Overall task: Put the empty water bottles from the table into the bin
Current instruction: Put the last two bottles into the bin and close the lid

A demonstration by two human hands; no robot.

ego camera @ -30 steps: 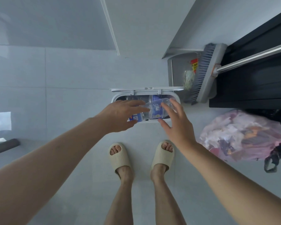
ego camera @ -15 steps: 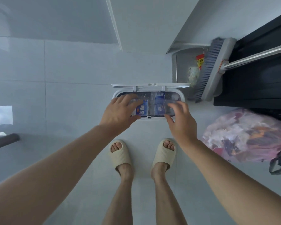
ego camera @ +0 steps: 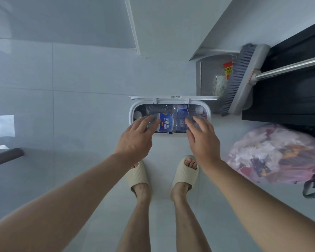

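Note:
A narrow white bin [ego camera: 132, 113] stands on the floor in front of my feet, its lid [ego camera: 171, 97] flipped up at the back. Clear empty water bottles with blue labels [ego camera: 166, 122] lie inside and fill the opening. My left hand [ego camera: 136, 139] hovers over the bin's left front edge, fingers spread, holding nothing. My right hand [ego camera: 202, 137] hovers over the right front edge, fingers apart and empty too. Both sets of fingertips overlap the bottles; I cannot tell whether they touch them.
A grey dustpan [ego camera: 207, 79] and broom [ego camera: 244, 77] with a metal handle lean right of the bin against dark furniture [ego camera: 289, 99]. A full pink rubbish bag [ego camera: 273, 153] lies on the floor at right. A dark bar [ego camera: 5, 157] pokes in at left.
The bottle I held above the opening has dropped into the bin. Both hands have let go and pulled back toward me with fingers spread.

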